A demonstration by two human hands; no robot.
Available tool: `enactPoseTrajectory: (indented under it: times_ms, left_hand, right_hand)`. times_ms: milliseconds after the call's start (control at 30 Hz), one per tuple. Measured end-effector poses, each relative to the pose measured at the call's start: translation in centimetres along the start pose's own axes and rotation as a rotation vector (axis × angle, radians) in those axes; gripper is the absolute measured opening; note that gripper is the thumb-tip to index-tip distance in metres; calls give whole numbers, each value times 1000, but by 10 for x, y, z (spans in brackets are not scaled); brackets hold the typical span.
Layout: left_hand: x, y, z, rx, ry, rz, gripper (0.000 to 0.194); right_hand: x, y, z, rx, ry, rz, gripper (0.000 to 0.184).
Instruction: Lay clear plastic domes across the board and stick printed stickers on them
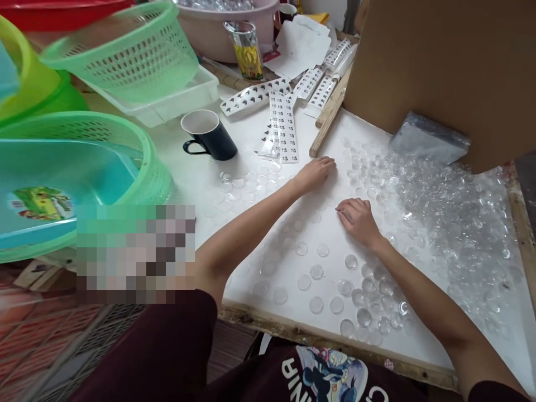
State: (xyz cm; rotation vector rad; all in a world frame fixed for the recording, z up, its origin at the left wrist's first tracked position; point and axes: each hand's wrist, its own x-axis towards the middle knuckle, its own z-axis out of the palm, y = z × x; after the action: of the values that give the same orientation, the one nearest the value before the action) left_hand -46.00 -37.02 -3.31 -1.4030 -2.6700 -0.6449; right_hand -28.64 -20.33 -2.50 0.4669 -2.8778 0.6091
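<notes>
Hands, 2, bare, both low over a white surface (245, 137). Left hand (317, 173): stretched forward, palm down, fingers close together, just beyond the near end of a wooden bar (325, 135); whether it gripped anything could not be told. Right hand (357, 219): nearer the wearer, fingers bent and drawn in narrow, thumb close to the forefinger; a disc between them could not be made out.

Clear discs (322, 249), round, many: laid singly and in loose clusters between and below the forearms, with a thicker cluster beside the right forearm. Further discs lay near the mug and beyond the right hand.

Heap of clear pieces (456, 218), 1, large: at the right of the surface, below a brown cardboard panel (439, 67). Plastic-wrapped packet (431, 139), 1: at the heap's far edge, against the panel.

Printed strips (287, 125), several, white with small dark figures: beyond the left hand, some overlapping.

Mug (221, 139), 1, dark outside, pale inside: left of the strips, handle toward the baskets.

Green basket (154, 162), 1: at left, with a blue basin (92, 167) inside.
</notes>
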Motion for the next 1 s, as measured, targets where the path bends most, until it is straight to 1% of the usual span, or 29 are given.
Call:
enactPoseTrajectory:
  times_ms: [67,167,267,333,467,533,600,700,767,833,900,1000]
  left_hand:
    - [0,-5,-1,6,-7,6,36]
    - [-1,-7,-5,32,-11,-2,27]
    - [-2,-7,-8,33,12,-25,27]
    - [-4,-8,-8,-14,40,-66,30]
    - [-13,-16,-10,-132,45,-199,32]
    - [-16,-18,-12,-105,44,-208,28]
    - [-18,-16,-14,-38,55,-175,26]
    - [-13,-6,-13,14,52,-88,32]
    - [-6,2,-11,2,7,-6,37]
    - [1,7,-9,-6,-49,57,33]
    - [6,10,-8,4,-79,74,26]
    - [6,9,-8,-23,-55,25,25]
  right_hand:
    - [13,7,-4,-1,32,30,21]
    - [46,24,-3,-27,58,70,23]
    - [76,36,2,-77,-17,96,22]
    - [86,39,4,-105,-62,93,19]
    - [83,38,2,-93,-74,43,17]
    - [78,36,0,-69,-74,43,19]
    - [76,35,-2,-40,-70,69,20]
    - [77,37,-3,16,-44,121,22]
    - [80,41,-4,44,-12,155,23]
    - [80,44,-5,45,26,179,24]
    - [77,47,-9,23,51,179,25]
    - [64,47,-17,-14,35,131,25]
